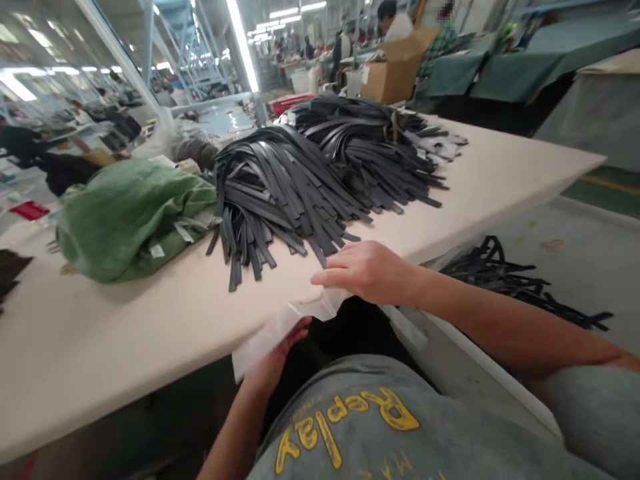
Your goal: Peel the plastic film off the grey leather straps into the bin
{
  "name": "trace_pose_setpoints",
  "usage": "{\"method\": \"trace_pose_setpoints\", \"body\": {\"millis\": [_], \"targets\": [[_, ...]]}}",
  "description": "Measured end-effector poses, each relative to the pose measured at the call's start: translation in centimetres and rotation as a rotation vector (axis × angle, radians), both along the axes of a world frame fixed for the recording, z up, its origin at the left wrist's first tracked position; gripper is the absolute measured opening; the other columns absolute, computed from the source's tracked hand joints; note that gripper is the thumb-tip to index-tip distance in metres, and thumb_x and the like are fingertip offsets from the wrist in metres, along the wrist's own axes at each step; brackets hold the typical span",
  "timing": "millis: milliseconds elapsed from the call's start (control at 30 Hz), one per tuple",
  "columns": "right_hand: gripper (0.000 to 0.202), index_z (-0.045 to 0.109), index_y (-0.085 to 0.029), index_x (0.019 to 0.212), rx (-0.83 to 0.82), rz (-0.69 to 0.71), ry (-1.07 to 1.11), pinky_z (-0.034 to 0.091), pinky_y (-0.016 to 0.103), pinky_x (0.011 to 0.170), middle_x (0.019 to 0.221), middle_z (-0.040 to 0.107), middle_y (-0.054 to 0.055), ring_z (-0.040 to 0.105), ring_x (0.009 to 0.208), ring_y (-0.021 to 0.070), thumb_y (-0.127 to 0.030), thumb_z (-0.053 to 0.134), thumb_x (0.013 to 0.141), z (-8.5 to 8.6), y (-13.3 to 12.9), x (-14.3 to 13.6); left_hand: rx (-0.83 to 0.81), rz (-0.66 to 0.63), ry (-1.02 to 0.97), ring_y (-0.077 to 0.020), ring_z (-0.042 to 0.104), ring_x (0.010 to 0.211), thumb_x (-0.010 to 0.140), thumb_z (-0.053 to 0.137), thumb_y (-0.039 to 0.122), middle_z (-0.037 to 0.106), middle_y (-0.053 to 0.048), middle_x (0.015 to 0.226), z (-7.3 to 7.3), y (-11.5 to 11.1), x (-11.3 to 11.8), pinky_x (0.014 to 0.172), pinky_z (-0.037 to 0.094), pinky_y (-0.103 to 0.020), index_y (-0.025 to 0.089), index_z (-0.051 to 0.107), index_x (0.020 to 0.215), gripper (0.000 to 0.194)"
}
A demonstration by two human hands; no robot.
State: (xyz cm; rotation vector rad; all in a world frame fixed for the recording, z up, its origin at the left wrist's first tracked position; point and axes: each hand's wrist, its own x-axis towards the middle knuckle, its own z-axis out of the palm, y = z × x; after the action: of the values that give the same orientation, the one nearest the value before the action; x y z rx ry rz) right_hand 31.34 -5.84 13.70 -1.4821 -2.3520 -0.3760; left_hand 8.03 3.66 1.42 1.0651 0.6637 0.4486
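Observation:
A strip of thin whitish material [265,339] spans my two hands at the table's near edge. My right hand [363,270] is closed on its right end, fingers pressed together beside the tips of the dark strips. Lower and to the left, my left hand [283,350] is partly hidden behind the whitish material, fingers curled against its underside. Large bundles of dark grey flat strips [295,187] lie on the pale table [150,333], just beyond my right hand.
A green cloth bundle [135,217] sits on the table at left. Below the table's right side, a light bin [590,250] holds more dark strips [500,273]. A cardboard box [393,73] stands behind the table, with people further back.

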Motion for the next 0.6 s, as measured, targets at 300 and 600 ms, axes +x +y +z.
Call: {"method": "trace_pose_setpoints", "body": {"millis": [300,600], "targets": [[0.025,0.065,-0.02,0.103,-0.079,0.064,-0.298,0.035,0.031,0.066,0.074,0.063,0.002,0.051,0.063,0.0156,-0.018,0.041,0.098,-1.5,3.7,-1.3,-0.253,-0.296,-0.155,-0.0263,0.072,0.087,0.075,0.057,0.077,0.072,-0.015,0.108,3.9,1.7,0.0,0.069,0.055,-0.033,0.017,0.062,0.124,0.078],[0.029,0.066,-0.022,0.108,-0.078,-0.011,-0.284,0.038,0.031,0.068,0.079,0.067,0.002,0.055,0.067,0.0157,-0.014,0.041,0.096,-3.2,6.8,-0.1,-0.225,-0.182,-0.068,-0.0119,0.064,0.057,0.08,0.075,0.04,0.072,-0.006,0.077,2.2,0.0,-3.4,0.055,0.048,-0.021,0.013,0.066,0.11,0.042]]}}
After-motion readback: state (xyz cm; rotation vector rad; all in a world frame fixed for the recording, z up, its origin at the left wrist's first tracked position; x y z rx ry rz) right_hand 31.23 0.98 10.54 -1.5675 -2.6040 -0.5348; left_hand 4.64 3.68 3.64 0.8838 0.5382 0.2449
